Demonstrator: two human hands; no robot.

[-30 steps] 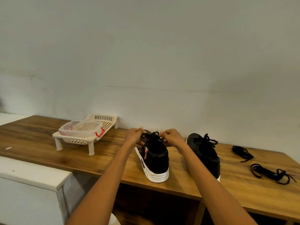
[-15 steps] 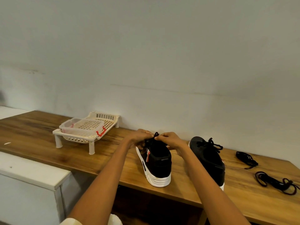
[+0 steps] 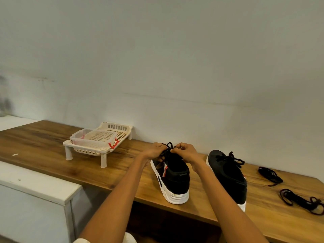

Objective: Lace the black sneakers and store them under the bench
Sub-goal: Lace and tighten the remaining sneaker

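Both hands meet over the left sneaker (image 3: 172, 179), which stands on the bench (image 3: 52, 151) with its heel toward the camera. The left hand (image 3: 154, 152) and right hand (image 3: 185, 152) each pinch the black lace (image 3: 169, 146) with curled fingers, knuckles nearly touching (the knot itself seems half formed, though it is too small to tell). The right sneaker (image 3: 228, 174) stands just beside, laced. Two spare laces (image 3: 270, 175) lie further right; a rack (image 3: 98, 144) stands by the wall.
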